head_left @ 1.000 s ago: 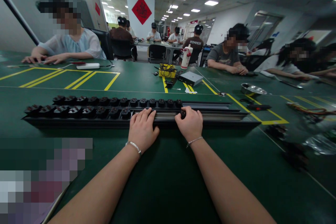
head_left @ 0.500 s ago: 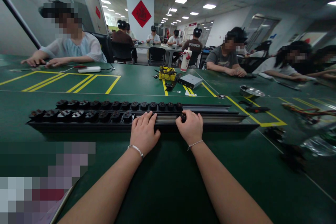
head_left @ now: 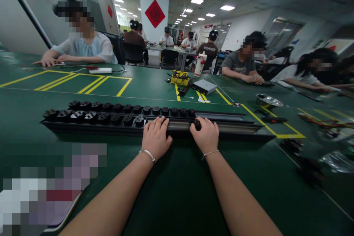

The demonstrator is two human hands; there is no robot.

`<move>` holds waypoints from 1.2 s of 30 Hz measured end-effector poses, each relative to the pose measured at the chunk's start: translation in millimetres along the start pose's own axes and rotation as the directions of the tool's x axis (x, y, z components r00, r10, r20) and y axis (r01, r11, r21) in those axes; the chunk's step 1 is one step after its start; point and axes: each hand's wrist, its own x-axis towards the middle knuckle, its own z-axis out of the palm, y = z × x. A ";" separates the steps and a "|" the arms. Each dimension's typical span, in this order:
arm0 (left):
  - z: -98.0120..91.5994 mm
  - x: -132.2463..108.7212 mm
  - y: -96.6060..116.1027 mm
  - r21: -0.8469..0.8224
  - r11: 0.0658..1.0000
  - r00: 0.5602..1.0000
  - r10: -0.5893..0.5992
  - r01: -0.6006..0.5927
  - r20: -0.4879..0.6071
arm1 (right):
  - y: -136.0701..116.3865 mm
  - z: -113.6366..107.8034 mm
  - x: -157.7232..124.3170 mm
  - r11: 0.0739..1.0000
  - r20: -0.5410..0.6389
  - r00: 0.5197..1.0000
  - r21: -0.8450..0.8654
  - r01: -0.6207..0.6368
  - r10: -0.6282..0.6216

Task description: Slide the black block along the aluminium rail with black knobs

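Observation:
Two long black rails [head_left: 235, 136] lie side by side across the green table, with rows of black socket-like modules [head_left: 116, 118] along their left and middle parts. My left hand [head_left: 157, 138] rests on the near rail just right of its last seated module [head_left: 139, 120], its fingers laid over the rail and the thumb apart. Farther right, my right hand [head_left: 206, 135] has thumb and fingers closed round a black module [head_left: 197, 124] at the near rail's channel. Bare metal strip shows in the channel between my hands. The undersides of my fingers are hidden.
Behind the rails are a yellow box with black cable [head_left: 180, 78], a grey box [head_left: 204, 87] and a white-and-red bottle [head_left: 199, 64]. To the right are a metal bowl [head_left: 269, 100] and wires [head_left: 320, 120]. A pixelated object [head_left: 63, 199] lies front left. People sit around the table.
The whole scene has shifted slightly right in view. Both hands keep nearly the same places on the rail, and the right still grips the black module.

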 end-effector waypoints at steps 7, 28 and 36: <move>2.1 0.1 0.3 0.019 1.000 1.000 -0.015 0.015 -0.010 | -0.4 0.0 1.3 1.000 0.011 1.000 -0.012 -0.015 0.016; 2.3 0.6 0.0 0.021 1.000 1.000 -0.019 0.019 0.002 | 0.1 0.8 2.7 1.000 -0.017 1.000 -0.021 -0.002 0.002; 2.6 0.1 -0.3 0.021 1.000 1.000 -0.011 0.011 -0.012 | 0.5 1.0 3.3 1.000 -0.005 1.000 -0.020 -0.013 0.013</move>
